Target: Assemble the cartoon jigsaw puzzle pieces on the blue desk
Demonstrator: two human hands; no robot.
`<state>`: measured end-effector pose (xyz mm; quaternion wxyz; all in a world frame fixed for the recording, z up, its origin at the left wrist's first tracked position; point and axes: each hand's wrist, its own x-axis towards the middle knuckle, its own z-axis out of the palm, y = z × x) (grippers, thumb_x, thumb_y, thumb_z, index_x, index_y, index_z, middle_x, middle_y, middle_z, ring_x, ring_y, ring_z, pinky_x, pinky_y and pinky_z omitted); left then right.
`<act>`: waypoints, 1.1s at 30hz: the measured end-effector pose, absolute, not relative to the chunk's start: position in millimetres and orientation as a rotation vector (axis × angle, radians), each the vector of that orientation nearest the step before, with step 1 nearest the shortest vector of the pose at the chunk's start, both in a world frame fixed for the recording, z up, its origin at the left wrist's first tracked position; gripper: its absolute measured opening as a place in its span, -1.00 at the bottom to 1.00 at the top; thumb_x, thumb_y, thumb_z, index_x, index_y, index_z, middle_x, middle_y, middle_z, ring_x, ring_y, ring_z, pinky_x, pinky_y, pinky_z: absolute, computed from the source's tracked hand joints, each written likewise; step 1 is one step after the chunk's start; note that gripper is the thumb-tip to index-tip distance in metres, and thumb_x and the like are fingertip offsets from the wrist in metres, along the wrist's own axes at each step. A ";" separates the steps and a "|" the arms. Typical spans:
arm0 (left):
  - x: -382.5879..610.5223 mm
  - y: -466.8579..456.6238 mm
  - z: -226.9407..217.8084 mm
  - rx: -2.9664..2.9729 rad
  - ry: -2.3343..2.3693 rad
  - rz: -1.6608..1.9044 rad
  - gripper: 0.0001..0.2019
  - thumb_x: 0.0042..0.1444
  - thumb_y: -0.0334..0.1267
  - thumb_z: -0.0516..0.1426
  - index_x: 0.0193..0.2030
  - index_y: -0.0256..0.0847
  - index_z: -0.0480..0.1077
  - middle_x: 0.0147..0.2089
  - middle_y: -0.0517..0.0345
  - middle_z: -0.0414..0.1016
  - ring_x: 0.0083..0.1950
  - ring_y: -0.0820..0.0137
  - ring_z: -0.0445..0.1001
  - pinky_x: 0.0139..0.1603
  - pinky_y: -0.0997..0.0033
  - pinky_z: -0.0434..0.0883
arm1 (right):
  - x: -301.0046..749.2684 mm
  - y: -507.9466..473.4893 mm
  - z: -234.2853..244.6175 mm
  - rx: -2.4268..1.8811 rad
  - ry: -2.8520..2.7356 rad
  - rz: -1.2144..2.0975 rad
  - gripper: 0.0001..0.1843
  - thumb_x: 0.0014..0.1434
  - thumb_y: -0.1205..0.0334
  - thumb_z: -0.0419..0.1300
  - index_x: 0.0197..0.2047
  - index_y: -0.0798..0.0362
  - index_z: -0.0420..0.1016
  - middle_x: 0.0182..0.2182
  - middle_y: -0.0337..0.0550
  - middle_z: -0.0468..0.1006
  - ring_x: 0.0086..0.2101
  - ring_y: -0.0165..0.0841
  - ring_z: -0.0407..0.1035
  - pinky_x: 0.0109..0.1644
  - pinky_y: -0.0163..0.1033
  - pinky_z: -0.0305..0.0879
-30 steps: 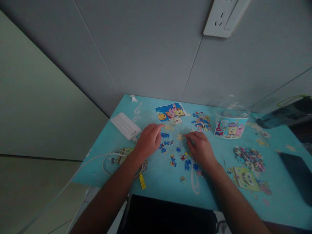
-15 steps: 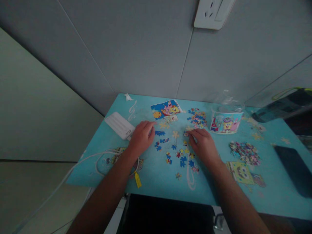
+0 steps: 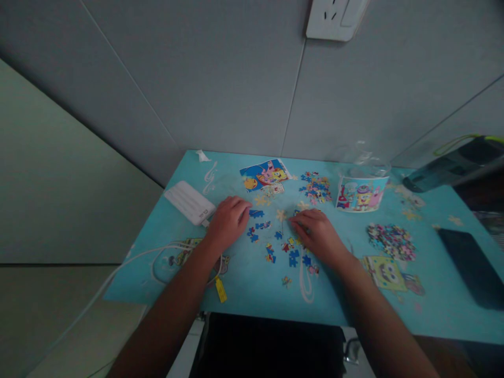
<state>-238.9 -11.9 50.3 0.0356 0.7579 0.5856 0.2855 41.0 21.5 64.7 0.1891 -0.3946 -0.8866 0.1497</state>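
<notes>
Blue puzzle piece (image 3: 257, 214) lies beside the left hand's (image 3: 226, 223) loosely curled fingers (image 3: 241, 203).

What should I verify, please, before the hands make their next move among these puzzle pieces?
1. Left hand and right hand clear of the picture card: ok.
2. Piece held in the right hand: cannot tell; the fingertips are too small and dim.
3. Blue-and-yellow pile apart from the multicoloured pile: ok.
4. Clear tub upright: ok.
5. White cable clear of the left forearm: not ok; it passes beneath.
</notes>
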 end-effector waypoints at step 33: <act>-238.6 -11.8 47.5 2.406 1.743 0.727 -0.79 0.33 -0.31 0.04 -0.01 -0.14 0.46 -0.10 0.05 0.47 -0.04 0.24 0.42 0.02 0.14 0.38 | 55.7 28.6 69.7 -1.577 -1.830 0.346 -0.61 0.31 0.06 0.05 -0.07 0.07 0.62 -0.26 -0.02 0.68 -0.37 -0.21 0.51 -0.21 -0.13 0.37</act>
